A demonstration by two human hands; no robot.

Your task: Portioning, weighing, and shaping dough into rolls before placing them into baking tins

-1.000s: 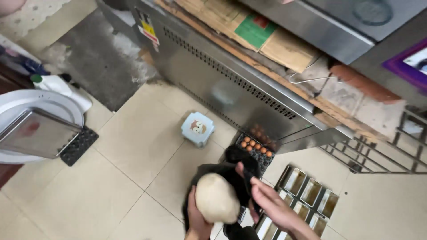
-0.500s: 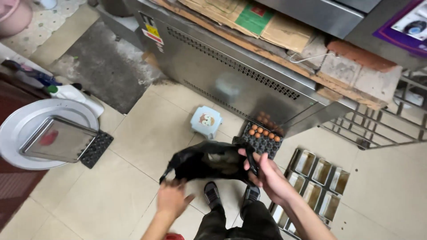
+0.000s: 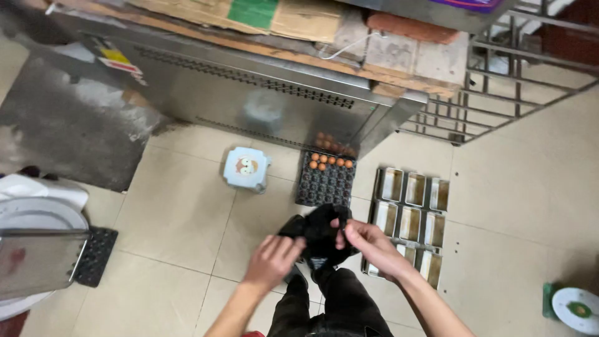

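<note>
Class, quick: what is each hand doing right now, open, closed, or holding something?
Left hand: closed on one side of the black bag.
Right hand: closed on the bag's other side.

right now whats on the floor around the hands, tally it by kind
black bag, held by left hand and right hand: 1
egg tray: 1
metal loaf tin sets: 1 cluster, single tins too overlapped to count
small blue stool: 1
green scale: 1
black mat: 1
Total: 6
</note>
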